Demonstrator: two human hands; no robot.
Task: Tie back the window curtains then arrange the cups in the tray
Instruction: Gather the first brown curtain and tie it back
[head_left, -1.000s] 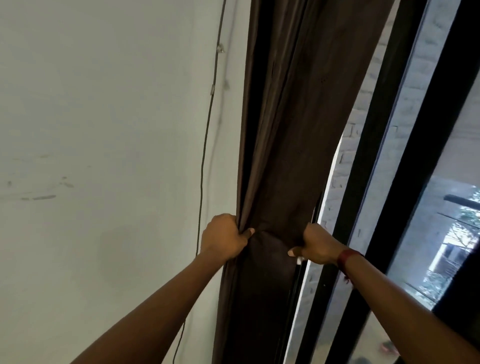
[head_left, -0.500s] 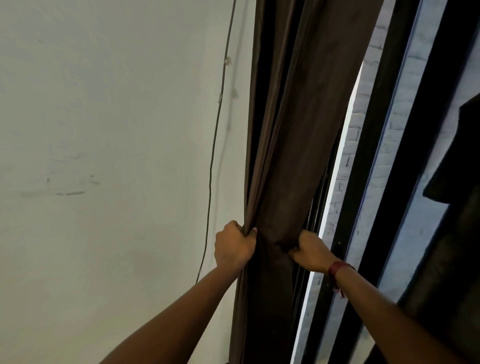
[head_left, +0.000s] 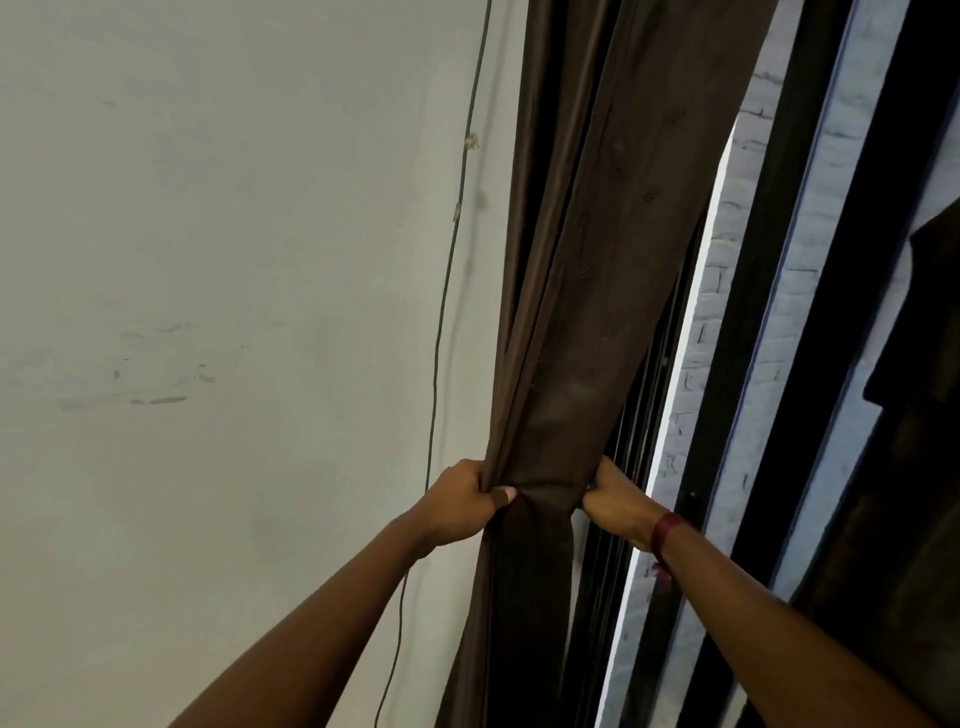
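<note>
curtain (head_left: 597, 312) bunched tighter than before | left hand (head_left: 465, 506), right hand (head_left: 615, 506) — both clench it | I'd tie next

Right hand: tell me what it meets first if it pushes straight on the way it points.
The right hand points into the brown curtain, which its grip holds; beyond that bunch the left hand looks next, though depth is unclear.
</note>
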